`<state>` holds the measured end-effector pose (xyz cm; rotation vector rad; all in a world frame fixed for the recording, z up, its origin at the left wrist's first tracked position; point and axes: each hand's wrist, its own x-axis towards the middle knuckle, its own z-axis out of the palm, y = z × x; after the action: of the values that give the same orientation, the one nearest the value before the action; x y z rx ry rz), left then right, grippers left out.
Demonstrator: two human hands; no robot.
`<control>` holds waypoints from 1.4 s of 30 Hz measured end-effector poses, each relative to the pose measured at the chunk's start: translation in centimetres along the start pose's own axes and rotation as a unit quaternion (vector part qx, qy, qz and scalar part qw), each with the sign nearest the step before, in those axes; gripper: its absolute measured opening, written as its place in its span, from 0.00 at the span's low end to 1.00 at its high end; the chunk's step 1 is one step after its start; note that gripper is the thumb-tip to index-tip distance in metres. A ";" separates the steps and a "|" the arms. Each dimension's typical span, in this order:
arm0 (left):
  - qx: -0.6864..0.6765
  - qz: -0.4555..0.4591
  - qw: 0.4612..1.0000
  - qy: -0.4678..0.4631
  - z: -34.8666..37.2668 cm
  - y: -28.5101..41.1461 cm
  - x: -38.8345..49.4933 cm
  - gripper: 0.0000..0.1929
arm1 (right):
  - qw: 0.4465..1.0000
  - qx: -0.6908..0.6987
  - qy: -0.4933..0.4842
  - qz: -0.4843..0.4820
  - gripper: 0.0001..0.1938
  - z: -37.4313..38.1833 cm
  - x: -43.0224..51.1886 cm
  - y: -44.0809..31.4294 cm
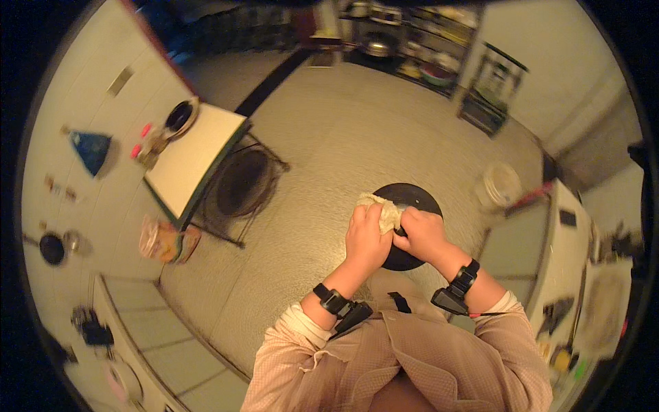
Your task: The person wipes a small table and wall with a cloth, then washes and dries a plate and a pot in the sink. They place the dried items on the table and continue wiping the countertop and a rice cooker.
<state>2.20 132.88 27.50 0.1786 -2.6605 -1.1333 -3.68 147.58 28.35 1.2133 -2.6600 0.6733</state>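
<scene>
Both my hands are in front of me, over a round black pan or lid. A crumpled pale cloth lies under the fingers of my left hand, which presses it against the black piece's left side. My right hand is curled closed at the middle of the black piece, beside the cloth's right edge. The part within its fingers is mostly hidden, and I cannot tell whether it is a knob or a handle. Each wrist wears a black strapped device.
A white-topped folding table stands left, bearing jars with pink lids and a dark round pan. Shelves with cookware stand at the back. A white bucket is near the right counter. Another counter runs along the lower left.
</scene>
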 end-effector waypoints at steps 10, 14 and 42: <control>-0.237 -0.345 0.905 0.079 -15.3 -17.1 13.1 0.15 | 0.935 0.202 -0.059 -0.284 0.11 8.1 24.3 -2.2; -0.448 -0.358 0.792 0.208 -18.6 -22.2 9.5 0.16 | 0.912 0.260 -0.122 -0.291 0.11 12.5 31.0 -5.4; -0.492 -0.397 0.273 0.725 -27.9 -37.6 10.6 0.20 | 0.958 0.096 -0.238 -0.131 0.22 51.5 101.3 -27.9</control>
<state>0.15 85.34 20.82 1.4079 0.1283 -1.3111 -47.29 39.17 22.94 1.9613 -2.7527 0.6768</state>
